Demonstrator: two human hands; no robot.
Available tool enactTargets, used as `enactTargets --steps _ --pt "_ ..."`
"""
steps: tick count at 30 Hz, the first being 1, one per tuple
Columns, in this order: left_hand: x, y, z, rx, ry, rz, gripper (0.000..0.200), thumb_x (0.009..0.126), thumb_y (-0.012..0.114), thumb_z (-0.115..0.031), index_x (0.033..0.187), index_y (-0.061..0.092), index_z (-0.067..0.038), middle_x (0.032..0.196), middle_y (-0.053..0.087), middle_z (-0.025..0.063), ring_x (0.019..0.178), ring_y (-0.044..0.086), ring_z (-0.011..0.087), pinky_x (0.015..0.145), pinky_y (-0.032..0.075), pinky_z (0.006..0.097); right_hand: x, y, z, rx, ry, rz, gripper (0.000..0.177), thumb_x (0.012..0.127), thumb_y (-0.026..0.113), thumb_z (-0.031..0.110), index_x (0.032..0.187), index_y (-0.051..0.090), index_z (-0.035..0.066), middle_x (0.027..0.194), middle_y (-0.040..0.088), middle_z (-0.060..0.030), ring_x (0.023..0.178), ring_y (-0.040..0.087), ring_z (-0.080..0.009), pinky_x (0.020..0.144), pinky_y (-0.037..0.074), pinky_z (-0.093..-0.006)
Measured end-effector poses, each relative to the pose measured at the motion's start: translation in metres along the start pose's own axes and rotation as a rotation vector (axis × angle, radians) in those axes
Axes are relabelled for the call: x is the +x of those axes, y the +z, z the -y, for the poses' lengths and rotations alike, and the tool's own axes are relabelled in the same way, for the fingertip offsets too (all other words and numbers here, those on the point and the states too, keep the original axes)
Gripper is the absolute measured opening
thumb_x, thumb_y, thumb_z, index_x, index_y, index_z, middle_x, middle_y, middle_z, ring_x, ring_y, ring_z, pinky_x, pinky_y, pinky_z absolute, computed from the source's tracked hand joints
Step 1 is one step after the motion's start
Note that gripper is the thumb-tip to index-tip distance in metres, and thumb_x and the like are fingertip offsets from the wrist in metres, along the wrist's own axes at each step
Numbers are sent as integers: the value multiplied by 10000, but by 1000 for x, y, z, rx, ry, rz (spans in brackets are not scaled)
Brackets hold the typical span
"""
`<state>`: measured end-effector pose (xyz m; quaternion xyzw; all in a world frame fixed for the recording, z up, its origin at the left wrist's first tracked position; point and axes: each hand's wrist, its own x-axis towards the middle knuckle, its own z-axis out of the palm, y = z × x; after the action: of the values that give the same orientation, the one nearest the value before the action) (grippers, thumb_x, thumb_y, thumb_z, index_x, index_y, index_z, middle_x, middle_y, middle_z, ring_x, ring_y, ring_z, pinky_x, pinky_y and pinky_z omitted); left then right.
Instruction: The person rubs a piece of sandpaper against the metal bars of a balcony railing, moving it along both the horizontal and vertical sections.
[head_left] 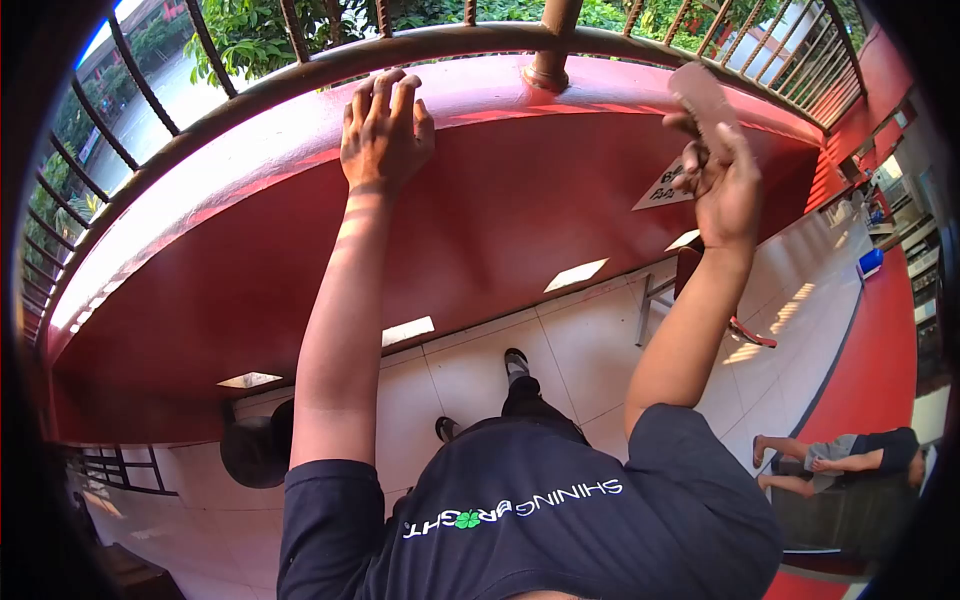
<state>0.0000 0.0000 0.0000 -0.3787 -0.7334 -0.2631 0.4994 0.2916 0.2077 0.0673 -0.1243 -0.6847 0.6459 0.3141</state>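
Observation:
My left hand (pixel 383 125) rests on the top of the red parapet wall (pixel 470 92), below the metal railing. Its fingers are slightly apart and bent over the ledge, with nothing in them. On the right, my right hand (pixel 728 190) is raised in front of the wall, its fingers closed around the lower end of a flat, pinkish-brown oblong piece (pixel 700 95). That piece is blurred, points up towards the railing and overlaps the ledge; its exact kind cannot be made out.
A curved railing (pixel 420 47) with upright bars tops the wall. A paper sign (pixel 662 190) is on the wall behind my right forearm. A dark round stool (pixel 255 450) stands at lower left, a chair (pixel 655 305) at right. Another person (pixel 850 458) sits at far right.

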Motion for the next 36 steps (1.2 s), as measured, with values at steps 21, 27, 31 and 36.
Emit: enactTargets --steps 21,27,31,36 --pt "-155 -26 -289 -1285 -1222 673 216 857 767 -64 1048 716 23 928 746 99 846 712 154 771 595 286 -61 -125 -179 63 485 744 429 957 634 374 1196 657 20 1075 608 -52 1010 607 -164 806 540 -321" --pt "-138 -26 -319 -1198 -1188 757 176 894 727 -80 1054 744 -7 906 752 81 825 702 123 709 575 264 -51 -142 -184 523 814 982 464 1013 560 357 1344 470 45 1273 587 -108 1125 631 -195 884 572 -400" --pt "-95 -21 -294 -817 -797 546 220 904 641 40 1106 721 9 934 739 94 868 687 133 776 556 275 -26 -124 -152 318 651 828 399 1036 506 297 1346 490 46 1224 623 -118 1005 670 -185 598 617 -332" --pt "51 -16 -231 -280 -524 217 206 965 634 -142 1122 712 -33 988 729 89 814 672 141 683 535 273 84 -93 -84 442 153 206 358 963 483 133 1282 536 -21 1078 588 -87 901 612 -145 617 591 -302"
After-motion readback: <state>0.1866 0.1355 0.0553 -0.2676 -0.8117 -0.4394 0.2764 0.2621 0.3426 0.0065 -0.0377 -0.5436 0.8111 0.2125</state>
